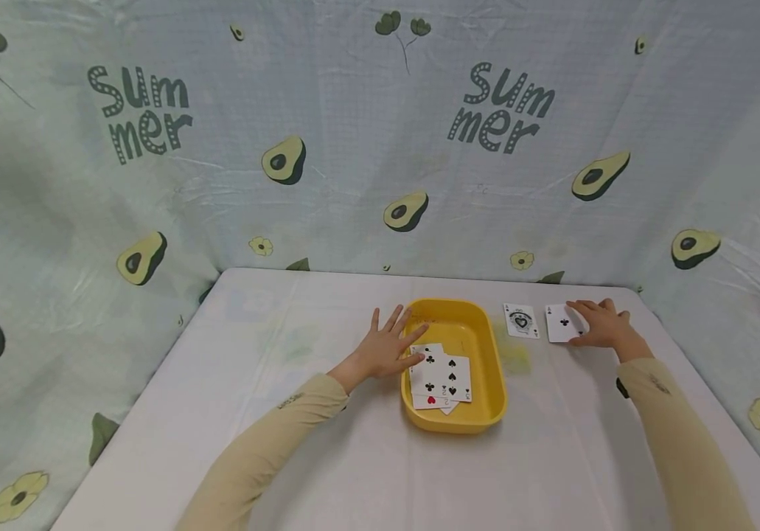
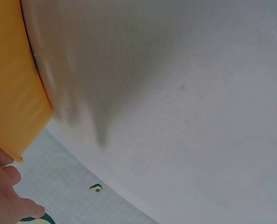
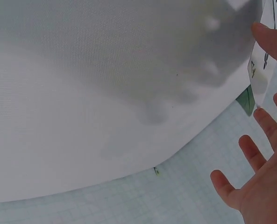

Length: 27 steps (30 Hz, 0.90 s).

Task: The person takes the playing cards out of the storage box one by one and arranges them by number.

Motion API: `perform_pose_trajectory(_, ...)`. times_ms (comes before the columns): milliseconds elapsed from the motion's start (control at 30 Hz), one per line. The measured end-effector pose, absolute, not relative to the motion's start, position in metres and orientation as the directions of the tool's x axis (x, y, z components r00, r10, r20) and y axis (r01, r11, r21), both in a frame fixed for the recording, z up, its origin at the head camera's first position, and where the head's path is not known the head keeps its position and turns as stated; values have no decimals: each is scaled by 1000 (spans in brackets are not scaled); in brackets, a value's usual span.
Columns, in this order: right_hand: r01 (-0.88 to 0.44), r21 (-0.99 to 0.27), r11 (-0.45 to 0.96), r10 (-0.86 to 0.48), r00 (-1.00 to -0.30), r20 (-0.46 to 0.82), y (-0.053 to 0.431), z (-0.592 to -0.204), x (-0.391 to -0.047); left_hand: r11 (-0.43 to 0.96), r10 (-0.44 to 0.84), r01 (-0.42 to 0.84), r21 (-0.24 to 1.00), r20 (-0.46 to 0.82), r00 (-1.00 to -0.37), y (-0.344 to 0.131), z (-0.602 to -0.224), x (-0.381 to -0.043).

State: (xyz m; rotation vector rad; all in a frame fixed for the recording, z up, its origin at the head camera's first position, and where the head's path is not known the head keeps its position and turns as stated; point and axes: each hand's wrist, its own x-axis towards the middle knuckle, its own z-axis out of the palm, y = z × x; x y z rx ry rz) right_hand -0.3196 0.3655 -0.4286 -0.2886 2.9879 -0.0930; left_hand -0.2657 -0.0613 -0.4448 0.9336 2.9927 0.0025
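Note:
My left hand (image 1: 382, 350) is spread with straight fingers over the left rim of a yellow plastic tub (image 1: 497, 383). Its fingertips also show beside the tub's corner in the left wrist view. Inside the tub lie several loose playing cards, among them a spade card (image 1: 461, 377) overlapping a club card (image 1: 429, 376). To the right, my right hand (image 1: 604, 326) pinches a white playing card (image 1: 557, 324) with a black club, thumb and fingertips at its edges. Part of this card is hidden under the hand. Just left of it lies an ornate ace (image 1: 521, 321), face up.
A white cloth covers the table (image 1: 326, 457). Behind it hangs a pale curtain (image 1: 340, 96) printed with avocados and lettering. The table's back edge runs close behind the cards, and the right edge lies beyond my right hand.

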Motion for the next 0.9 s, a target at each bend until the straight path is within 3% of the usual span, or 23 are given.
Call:
perform_pose_trajectory(567,-168,-47,985,-173,-974,-147,360,-432,-332,815,579,579,10,3,-815,-62,-445,-266)
perform_pose_trajectory(900,-158,-42,987,-163,-971,-173,362,-435,-335,792,605,605,81,30,-796,-65,-450,-270)
